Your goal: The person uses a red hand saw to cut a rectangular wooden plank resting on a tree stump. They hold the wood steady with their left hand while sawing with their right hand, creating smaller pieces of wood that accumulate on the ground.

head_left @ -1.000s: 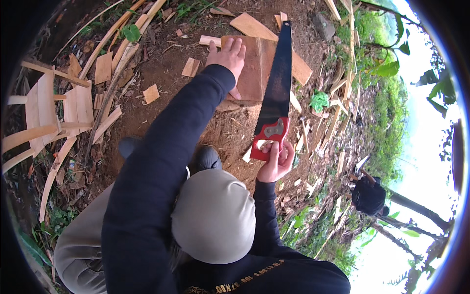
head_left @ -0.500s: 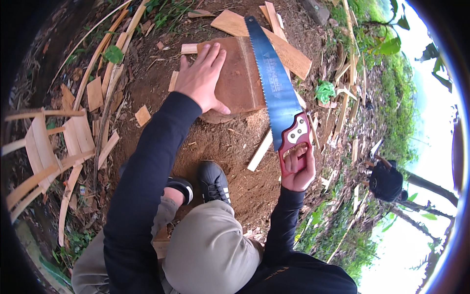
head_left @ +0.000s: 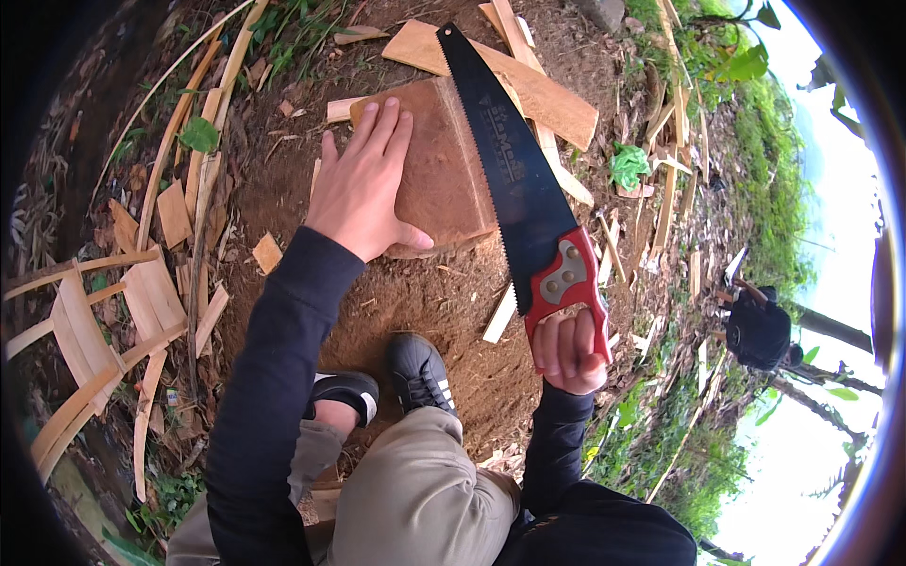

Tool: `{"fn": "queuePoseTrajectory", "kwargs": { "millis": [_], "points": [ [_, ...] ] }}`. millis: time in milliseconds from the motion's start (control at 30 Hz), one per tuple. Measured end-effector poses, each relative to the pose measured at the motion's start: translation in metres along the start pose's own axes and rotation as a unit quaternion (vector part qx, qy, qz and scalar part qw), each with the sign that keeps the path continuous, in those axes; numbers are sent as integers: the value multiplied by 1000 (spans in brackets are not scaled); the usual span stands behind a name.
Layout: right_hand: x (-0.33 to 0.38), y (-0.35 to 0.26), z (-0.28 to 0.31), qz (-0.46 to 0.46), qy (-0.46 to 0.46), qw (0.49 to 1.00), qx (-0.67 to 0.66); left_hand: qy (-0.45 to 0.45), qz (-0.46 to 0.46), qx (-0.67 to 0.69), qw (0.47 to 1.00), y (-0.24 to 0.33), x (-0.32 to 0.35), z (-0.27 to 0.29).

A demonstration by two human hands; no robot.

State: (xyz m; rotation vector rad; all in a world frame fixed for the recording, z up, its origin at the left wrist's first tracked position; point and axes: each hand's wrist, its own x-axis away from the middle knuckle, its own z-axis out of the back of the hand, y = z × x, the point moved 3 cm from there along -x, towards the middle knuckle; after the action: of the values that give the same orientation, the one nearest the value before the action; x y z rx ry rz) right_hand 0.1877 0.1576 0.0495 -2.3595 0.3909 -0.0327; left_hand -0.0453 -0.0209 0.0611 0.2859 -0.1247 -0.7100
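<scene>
Left fingers (head_left: 385, 124) spread flat on wood block (head_left: 439, 170); right fingers (head_left: 566, 347) wrapped round red-handled saw (head_left: 514, 165); crumpled green plastic (head_left: 627, 167) nearby.

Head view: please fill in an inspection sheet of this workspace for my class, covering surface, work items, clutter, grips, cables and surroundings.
Surface: bare brown soil.
Work items: saw with a red handle; flat-topped brown block.
Clutter: loose planks beyond the block, wood slats at left, crumpled green item.
Grips: left grip spread open on the block; right grip closed around the handle.
Cables: nothing seen.
Surroundings: greenery and a person in dark clothes at right.
</scene>
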Motion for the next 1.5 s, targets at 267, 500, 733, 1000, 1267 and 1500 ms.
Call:
{"fn": "queuePoseTrajectory", "kwargs": {
  "millis": [267,500,733,1000,1267,1500],
  "points": [
    [3,12,-9,-9,71,983,168,-18,22,-31,999,7,-3,3],
    [11,20,-8,24,90,935,342,-3,15,-37,999,10,-5,1],
    [13,17,2,-14,143,889,436,20,10,-50,998,8,-3,0],
    [21,20,-7,-9,160,824,543,79,4,-126,989,12,-8,-10],
    [23,19,-29,37,139,783,605,36,42,-141,989,16,-9,-12],
    [10,18,-25,3,127,805,580,48,41,-156,986,11,-14,-20]
  ]
}}
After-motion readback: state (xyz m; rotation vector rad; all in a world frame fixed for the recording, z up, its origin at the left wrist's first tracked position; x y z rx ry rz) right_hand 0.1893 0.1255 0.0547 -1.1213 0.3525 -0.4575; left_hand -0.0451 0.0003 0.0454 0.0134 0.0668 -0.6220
